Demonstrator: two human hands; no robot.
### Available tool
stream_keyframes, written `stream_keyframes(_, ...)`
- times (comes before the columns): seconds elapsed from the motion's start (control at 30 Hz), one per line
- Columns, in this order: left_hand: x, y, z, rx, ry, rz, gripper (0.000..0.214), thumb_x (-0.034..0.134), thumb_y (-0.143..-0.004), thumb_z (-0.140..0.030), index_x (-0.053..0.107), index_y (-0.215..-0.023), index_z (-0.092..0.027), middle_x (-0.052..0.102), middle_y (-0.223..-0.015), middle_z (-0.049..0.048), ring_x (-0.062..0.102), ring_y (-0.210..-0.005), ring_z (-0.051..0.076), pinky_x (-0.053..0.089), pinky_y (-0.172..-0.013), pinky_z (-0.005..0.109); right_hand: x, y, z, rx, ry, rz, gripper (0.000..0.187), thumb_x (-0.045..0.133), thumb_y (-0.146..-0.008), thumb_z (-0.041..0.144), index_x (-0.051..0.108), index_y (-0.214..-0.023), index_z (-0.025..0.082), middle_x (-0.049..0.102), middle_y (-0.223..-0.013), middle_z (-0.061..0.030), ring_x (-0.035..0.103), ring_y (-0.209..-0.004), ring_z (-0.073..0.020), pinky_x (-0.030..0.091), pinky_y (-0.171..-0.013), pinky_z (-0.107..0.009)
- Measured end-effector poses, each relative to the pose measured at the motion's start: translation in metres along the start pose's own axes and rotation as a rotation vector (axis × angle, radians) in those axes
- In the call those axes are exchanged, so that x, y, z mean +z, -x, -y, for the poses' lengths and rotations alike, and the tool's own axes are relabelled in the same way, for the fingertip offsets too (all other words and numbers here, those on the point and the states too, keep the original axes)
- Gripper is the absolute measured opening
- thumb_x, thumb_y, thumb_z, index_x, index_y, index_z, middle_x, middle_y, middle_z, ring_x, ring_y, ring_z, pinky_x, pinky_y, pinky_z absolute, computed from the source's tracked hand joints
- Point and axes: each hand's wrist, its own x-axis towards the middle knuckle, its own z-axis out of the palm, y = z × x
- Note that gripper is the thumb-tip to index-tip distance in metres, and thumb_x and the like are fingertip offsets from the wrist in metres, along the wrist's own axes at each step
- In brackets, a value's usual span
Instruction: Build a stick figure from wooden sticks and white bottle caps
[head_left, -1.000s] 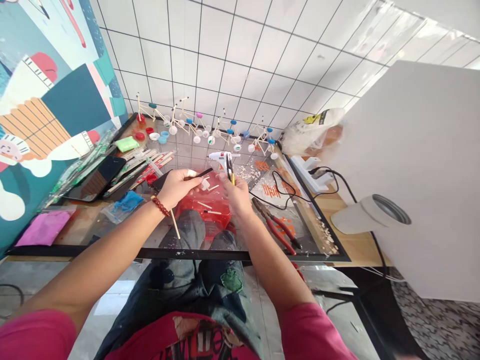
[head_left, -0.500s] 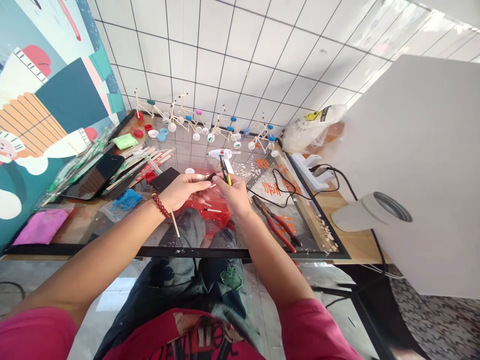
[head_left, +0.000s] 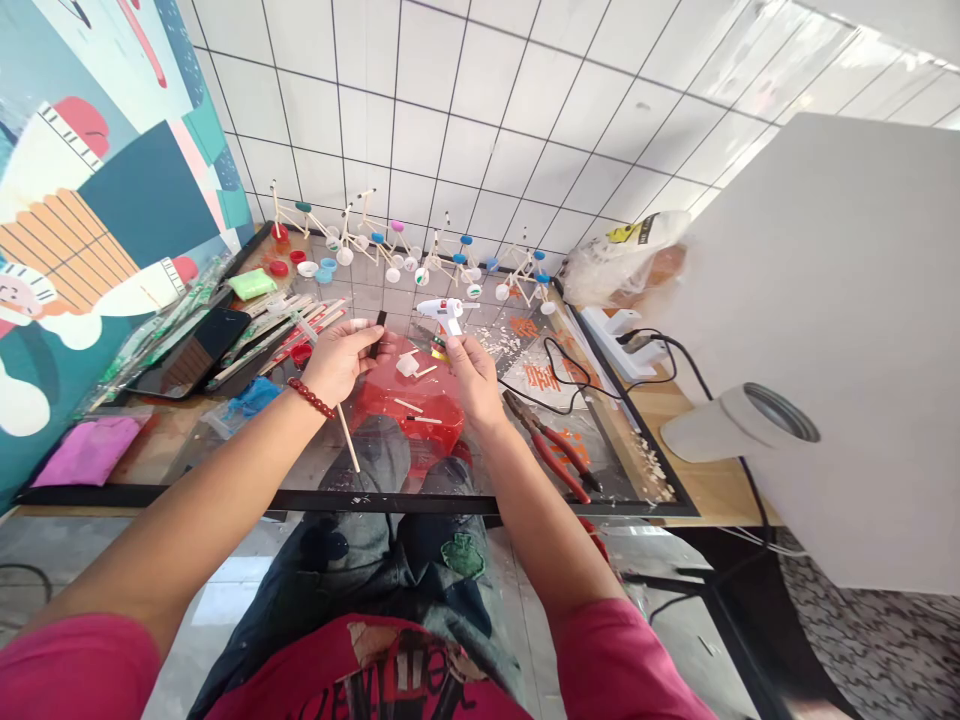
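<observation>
My left hand [head_left: 345, 360] pinches a small black strip [head_left: 379, 330], whose upper end sticks up past the fingers. What the strip is made of I cannot tell. Facing it, my right hand [head_left: 474, 380] is closed around a cutting tool [head_left: 438, 345] with a yellow and black handle, probably scissors; its blade end points left and away from me. Beyond that hand lies a white glue gun [head_left: 442, 308]. Between the hands, a whitish translucent piece [head_left: 407, 366] and short wooden sticks [head_left: 409, 405] rest on the glass. A longer stick [head_left: 349, 445] lies by my left wrist.
Several stick models [head_left: 457, 258] with bottle-cap wheels line the back. Red-handled pliers [head_left: 551, 445] and a black cable [head_left: 555, 385] are to the right. A phone [head_left: 191, 350], wooden sticks and clay packs [head_left: 90, 450] lie left. A white container [head_left: 742, 425] stands at far right.
My hands have moved apart: the left went left with the black strip, the right slightly right. The cutting tool has tilted over to the left.
</observation>
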Motion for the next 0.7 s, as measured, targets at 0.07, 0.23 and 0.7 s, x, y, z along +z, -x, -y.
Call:
stream_keyframes(0.07,-0.002,-0.003,-0.002,0.039,0.045,-0.03,0.009,0.075,-0.074,-0.016,0.067,-0.074,-0.011,0.071,-0.071,0.0057,0.067,-0.06,0.012,0.055,-0.058,0.022,-0.001,0.001,0.003,0.001,0.026,0.009,0.04,0.059,-0.086,0.061,0.062,-0.083,0.021,0.059,-0.076,0.0016,0.053,-0.074,-0.0128,0.043,-0.069,-0.023)
stream_keyframes(0.23,-0.008,-0.01,-0.008,0.103,0.185,-0.142,0.012,0.077,-0.07,-0.011,0.065,-0.074,-0.013,0.068,-0.069,0.002,0.064,-0.061,0.01,0.054,-0.059,0.021,-0.004,0.003,0.009,0.009,0.041,0.161,0.04,0.079,-0.072,0.048,0.064,-0.097,0.021,0.068,-0.088,0.0002,0.059,-0.078,-0.0138,0.045,-0.071,-0.024)
stream_keyframes(0.7,-0.017,-0.019,-0.009,0.08,0.231,-0.194,0.019,0.078,-0.065,-0.008,0.064,-0.075,-0.014,0.064,-0.063,-0.0024,0.06,-0.058,0.007,0.048,-0.057,0.018,-0.043,0.062,0.018,-0.197,0.727,0.663,0.016,0.085,-0.072,0.026,0.075,-0.083,0.02,0.066,-0.084,-0.0025,0.06,-0.079,-0.0159,0.043,-0.071,-0.026)
